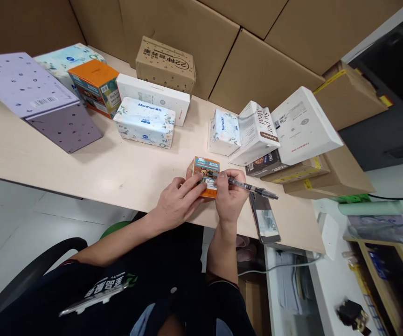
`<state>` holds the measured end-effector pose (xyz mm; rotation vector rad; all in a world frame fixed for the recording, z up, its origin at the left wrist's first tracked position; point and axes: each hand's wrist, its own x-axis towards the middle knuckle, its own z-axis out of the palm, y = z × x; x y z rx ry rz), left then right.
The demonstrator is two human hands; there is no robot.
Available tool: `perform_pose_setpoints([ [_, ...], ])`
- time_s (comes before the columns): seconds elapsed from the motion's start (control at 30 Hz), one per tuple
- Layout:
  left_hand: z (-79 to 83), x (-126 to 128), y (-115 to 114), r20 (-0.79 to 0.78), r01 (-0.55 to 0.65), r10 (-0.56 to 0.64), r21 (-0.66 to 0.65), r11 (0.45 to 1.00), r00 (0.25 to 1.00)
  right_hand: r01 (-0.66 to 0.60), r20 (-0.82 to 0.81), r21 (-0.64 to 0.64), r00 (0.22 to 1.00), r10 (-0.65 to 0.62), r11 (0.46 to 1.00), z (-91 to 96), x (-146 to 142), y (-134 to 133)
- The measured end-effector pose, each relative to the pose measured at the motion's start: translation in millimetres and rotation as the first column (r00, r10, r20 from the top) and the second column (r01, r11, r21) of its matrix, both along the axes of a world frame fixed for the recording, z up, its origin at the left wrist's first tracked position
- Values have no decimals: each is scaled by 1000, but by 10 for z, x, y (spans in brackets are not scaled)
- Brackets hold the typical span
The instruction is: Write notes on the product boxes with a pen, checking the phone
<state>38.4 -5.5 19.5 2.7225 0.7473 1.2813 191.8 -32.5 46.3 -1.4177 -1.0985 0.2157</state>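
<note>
Near the front edge of the table, a small orange and blue printed box (206, 165) stands between my hands. My left hand (177, 200) grips it from the left, fingers lying across its printed face. My right hand (230, 198) is closed around a pen (257, 189), whose shaft points out to the right. The pen's front end is close to the printed face; I cannot tell whether it touches. Just right of my right hand, a phone (264, 217) lies on the table with a banknote-like picture on its back.
Behind the box stand a Manhua tissue pack (145, 122), a white carton (156, 95), a brown carton (164, 65), an orange box (94, 84) and a purple box (52, 107). A smaller tissue pack (224, 130) and white boxes (302, 126) are at right. Cardboard panels (187, 32) line the back.
</note>
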Motion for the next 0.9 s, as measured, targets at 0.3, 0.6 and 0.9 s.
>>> perform_pose_setpoints([
  [0.3, 7, 3, 0, -20, -20, 21, 37, 999, 1000, -17, 53, -12, 998, 18, 1000, 9, 8, 2],
  [0.6, -8, 3, -3, -29, -46, 47, 40, 998, 998, 11, -23, 16, 1000, -10, 1000, -27, 13, -16],
  [0.9, -26, -2, -3, -19, -44, 45, 46, 998, 999, 228, 389, -174, 910, -146, 958, -187, 434, -301],
])
